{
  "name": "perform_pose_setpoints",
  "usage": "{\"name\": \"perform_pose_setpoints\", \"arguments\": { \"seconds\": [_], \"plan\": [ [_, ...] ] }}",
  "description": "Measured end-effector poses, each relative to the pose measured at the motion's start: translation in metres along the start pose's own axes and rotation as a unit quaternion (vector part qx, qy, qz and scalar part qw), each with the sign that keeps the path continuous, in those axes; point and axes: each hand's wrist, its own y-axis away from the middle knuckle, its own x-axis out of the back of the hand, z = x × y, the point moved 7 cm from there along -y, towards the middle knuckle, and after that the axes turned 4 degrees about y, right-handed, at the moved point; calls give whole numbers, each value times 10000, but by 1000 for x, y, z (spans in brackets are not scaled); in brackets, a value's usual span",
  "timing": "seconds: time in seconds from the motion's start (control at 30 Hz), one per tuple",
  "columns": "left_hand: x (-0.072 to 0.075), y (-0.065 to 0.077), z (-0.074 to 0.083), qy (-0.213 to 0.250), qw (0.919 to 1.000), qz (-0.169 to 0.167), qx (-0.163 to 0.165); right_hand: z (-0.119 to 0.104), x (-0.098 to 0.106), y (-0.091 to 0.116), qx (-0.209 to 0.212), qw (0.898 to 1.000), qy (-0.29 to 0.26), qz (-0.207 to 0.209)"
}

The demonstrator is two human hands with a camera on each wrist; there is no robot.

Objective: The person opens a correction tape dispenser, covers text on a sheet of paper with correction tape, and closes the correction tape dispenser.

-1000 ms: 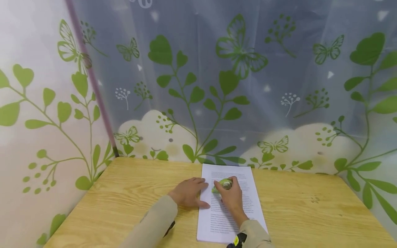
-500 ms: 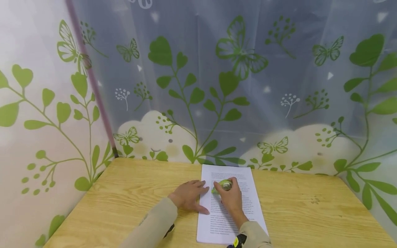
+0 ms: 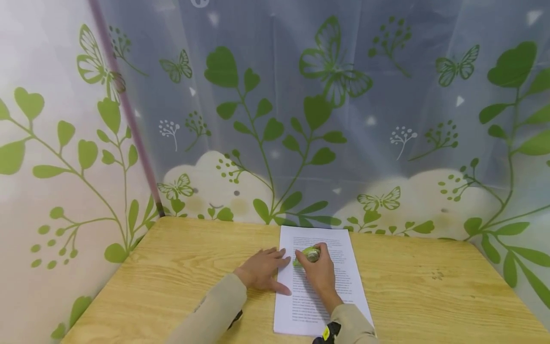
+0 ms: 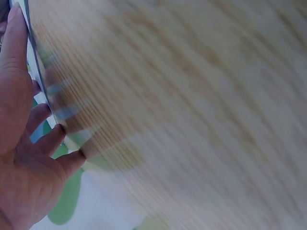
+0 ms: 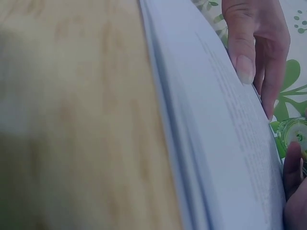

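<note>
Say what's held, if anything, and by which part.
The right hand pinches the green dispenser by its round body, between thumb and fingers. The left hand holds nothing; it rests at the left edge of the paper stack.

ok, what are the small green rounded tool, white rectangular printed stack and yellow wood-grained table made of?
Small green rounded tool: likely glossy plastic; see-through body, highlights.
White rectangular printed stack: matte paper, it seems; layered edges, text lines.
Yellow wood-grained table: satin wood or laminate, can't tell; grain, faint reflections.
</note>
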Motion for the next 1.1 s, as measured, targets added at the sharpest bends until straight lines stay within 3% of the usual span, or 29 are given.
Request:
{"name": "perform_pose_setpoints", "arguments": {
  "seconds": [0.27, 0.73, 1.1],
  "plan": [
    [-1, -1, 1, 208, 9997, 38, -91, 3, 1, 1, -194, 9997, 87, 115],
    [-1, -1, 0, 29, 10000, 51, -42, -1, -1, 2, -142, 9991, 393, 46],
    [-1, 0, 1, -13, 10000, 82, -17, -15, 0, 2, 325, 9981, 524, -93]
  ]
}}
